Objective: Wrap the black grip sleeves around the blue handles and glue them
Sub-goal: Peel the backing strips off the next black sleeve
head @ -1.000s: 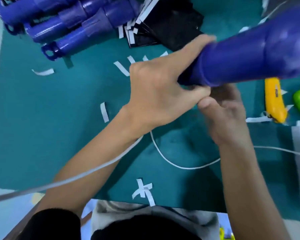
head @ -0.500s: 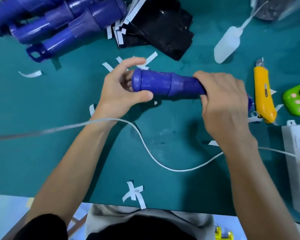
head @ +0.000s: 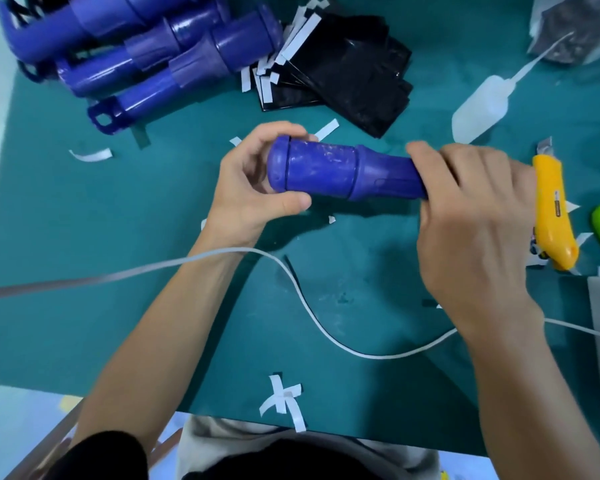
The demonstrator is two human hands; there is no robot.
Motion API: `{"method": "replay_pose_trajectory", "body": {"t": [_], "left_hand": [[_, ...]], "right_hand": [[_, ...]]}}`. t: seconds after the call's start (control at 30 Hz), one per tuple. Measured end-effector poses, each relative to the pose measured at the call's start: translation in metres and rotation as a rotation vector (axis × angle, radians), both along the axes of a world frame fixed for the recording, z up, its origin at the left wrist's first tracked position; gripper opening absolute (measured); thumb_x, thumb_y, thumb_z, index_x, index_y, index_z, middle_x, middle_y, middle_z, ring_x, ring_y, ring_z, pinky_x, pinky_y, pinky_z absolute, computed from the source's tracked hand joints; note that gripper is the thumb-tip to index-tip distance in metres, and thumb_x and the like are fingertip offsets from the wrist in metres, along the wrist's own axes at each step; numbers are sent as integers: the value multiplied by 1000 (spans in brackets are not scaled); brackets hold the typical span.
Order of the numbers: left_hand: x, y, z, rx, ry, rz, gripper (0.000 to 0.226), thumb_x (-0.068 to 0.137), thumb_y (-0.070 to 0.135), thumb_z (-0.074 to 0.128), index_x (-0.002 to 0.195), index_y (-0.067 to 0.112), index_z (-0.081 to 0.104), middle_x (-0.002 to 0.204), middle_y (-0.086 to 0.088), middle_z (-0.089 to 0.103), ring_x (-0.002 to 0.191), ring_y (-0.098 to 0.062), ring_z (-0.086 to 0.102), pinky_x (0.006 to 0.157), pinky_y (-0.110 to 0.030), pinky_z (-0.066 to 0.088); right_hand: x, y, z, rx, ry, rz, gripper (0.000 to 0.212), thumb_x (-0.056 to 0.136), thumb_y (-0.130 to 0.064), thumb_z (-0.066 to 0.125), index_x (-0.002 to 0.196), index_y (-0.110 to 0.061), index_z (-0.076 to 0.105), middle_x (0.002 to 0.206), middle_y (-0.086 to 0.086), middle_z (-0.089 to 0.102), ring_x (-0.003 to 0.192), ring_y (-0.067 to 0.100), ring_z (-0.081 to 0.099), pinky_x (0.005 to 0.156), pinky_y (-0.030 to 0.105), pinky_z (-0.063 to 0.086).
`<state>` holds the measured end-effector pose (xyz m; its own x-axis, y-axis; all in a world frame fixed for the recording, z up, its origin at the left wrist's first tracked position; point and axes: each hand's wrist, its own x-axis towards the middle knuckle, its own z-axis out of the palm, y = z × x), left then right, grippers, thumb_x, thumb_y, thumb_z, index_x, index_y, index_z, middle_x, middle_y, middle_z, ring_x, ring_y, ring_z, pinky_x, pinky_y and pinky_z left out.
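2 hands now hold the blue handle [head: 340,171] level over the counter [head: 84,237], no longer up by the camera, left hand [head: 243,192] fingers curled round its capped end, right hand [head: 471,220] round the narrow end, so I judge it ready for 1 of the black grip sleeves [head: 357,77].

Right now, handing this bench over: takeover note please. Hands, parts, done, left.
Hands: left hand grips the capped end of the held blue handle; right hand grips its narrower end, level over the green mat.
Parts: black grip sleeves are stacked at the far side, beside the pile of blue handles. White squeeze bottle, likely the glue, and yellow utility knife lie to the right.
Done: no black sleeve shows on any handle.
Left: wrap a sleeve round the held handle, glue it, then do the pile.
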<state>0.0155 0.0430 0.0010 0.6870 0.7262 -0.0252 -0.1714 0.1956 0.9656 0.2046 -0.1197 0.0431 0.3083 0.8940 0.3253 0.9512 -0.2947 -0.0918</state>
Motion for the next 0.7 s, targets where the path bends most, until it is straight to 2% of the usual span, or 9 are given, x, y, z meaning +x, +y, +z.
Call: {"method": "replay_pose_trajectory", "body": {"t": [0.1,0.17,0.23,0.3,0.37,0.4,0.5,0.6,0.7], "left_hand": [[-3,-2,0,-173,-46,-167,75,75,30,91,141,19,58,139,-4,64,125,-26,63,102,-43,54],[2,-8,-1,-205,38,-257,80,79,44,87,144,11,53,142,-9,62,133,-31,59,107,-48,51],[7,-14,-4,-179,135,-408,91,80,41,86,150,-1,43,147,-19,56,137,-34,55,114,-55,44],[6,-15,-4,-134,212,-525,79,79,21,84,144,-6,47,137,-28,60,123,-34,61,108,-63,47],[0,-7,1,-93,236,-486,52,77,9,79,126,-1,64,112,-25,69,102,-32,65,94,-68,54],[-4,-3,2,-75,231,-450,42,76,4,78,117,8,71,103,-19,72,94,-29,66,88,-61,59],[-12,6,8,-28,284,-299,46,67,-13,74,97,21,81,80,-20,70,72,-25,65,69,-40,63],[-23,18,11,63,403,-79,48,61,-7,72,88,31,85,73,-5,70,63,-19,58,56,-25,52],[-37,31,19,129,531,-37,45,61,0,72,89,33,85,69,3,67,58,-17,53,53,-25,48]], "right_hand": [[-8,3,3,-18,264,29,44,90,-1,68,133,-10,65,112,11,64,97,35,52,86,44,36],[-19,10,7,3,565,45,43,86,-6,71,128,-17,65,108,-2,65,95,22,54,89,34,41],[-31,25,13,59,997,43,38,83,-11,68,114,-32,63,96,-14,66,88,5,60,86,21,47],[-40,37,15,88,1275,1,31,81,-12,66,107,-29,64,95,-10,73,90,11,70,86,32,57],[-44,43,12,67,1354,49,27,81,-6,67,106,-14,66,99,0,75,93,23,73,88,45,59],[-47,42,11,71,1403,91,30,81,2,68,106,-14,66,101,-2,75,96,21,73,90,42,59],[-46,34,7,255,1515,105,50,77,12,71,119,-14,61,114,-2,69,106,13,69,98,31,53],[-18,19,-1,493,1705,38,58,76,-4,69,131,-3,49,113,6,62,105,21,61,98,42,51],[11,4,-14,442,1706,-3,66,79,-6,63,141,5,44,118,12,59,111,28,56,100,47,52]]}}
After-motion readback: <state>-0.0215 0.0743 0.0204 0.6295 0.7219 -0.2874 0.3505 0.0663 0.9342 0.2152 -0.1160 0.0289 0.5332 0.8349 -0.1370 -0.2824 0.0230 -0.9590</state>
